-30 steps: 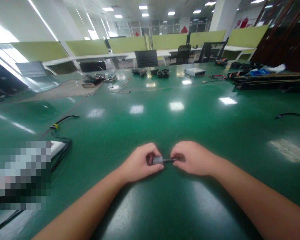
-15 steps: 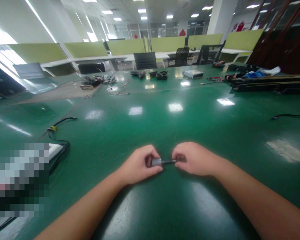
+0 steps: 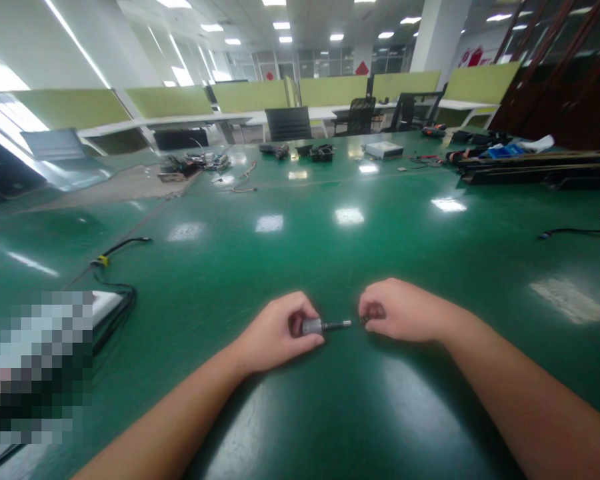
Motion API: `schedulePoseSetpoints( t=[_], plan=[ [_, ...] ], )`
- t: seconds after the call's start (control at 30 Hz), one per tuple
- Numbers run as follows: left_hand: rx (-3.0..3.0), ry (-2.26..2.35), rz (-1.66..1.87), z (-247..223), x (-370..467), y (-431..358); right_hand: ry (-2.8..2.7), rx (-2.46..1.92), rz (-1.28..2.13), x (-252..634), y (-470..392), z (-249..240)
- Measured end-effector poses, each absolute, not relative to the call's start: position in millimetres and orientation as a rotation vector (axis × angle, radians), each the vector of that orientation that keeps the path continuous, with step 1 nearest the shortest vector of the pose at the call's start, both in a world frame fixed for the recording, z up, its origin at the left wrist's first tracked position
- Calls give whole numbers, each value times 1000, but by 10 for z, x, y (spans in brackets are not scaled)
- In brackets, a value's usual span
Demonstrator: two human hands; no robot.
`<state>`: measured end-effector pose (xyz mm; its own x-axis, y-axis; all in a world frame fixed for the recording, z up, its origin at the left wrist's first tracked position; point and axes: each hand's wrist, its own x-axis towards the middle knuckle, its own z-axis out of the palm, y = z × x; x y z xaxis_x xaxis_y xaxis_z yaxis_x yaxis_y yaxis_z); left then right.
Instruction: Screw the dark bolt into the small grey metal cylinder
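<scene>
My left hand (image 3: pixel 280 332) grips a small grey metal cylinder (image 3: pixel 312 326) between thumb and fingers, low over the green table (image 3: pixel 300 267). From the cylinder a thin dark shaft (image 3: pixel 335 325) with a bright tip points right. My right hand (image 3: pixel 400 310) is a short way right of that tip, not touching it. Its fingers are curled round a small dark piece (image 3: pixel 365 319), mostly hidden by the fingers.
A pixelated object (image 3: pixel 35 353) with black cables (image 3: pixel 125 300) lies at the left. Parts and wires (image 3: pixel 195 165), a white box (image 3: pixel 383 149) and long black profiles (image 3: pixel 540 170) lie along the far side. Another cable (image 3: pixel 575 232) is at the right.
My right hand has moved right, away from the shaft, with the small dark piece, and the shaft's bright tip now shows. My left hand has kept its grip on the cylinder.
</scene>
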<state>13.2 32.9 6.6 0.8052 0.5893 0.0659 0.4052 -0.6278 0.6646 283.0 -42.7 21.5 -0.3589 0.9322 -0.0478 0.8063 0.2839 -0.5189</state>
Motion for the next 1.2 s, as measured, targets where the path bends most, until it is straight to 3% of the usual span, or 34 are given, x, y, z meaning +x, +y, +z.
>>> schedulePoseSetpoints(
  t=[0.6,1.2],
  plan=[
    [2339,735,358,55,115,349,-2248,-1568,733,2839,-413,185],
    [2357,736,415,27,118,351,-2217,-1354,535,2309,-370,2]
  ],
)
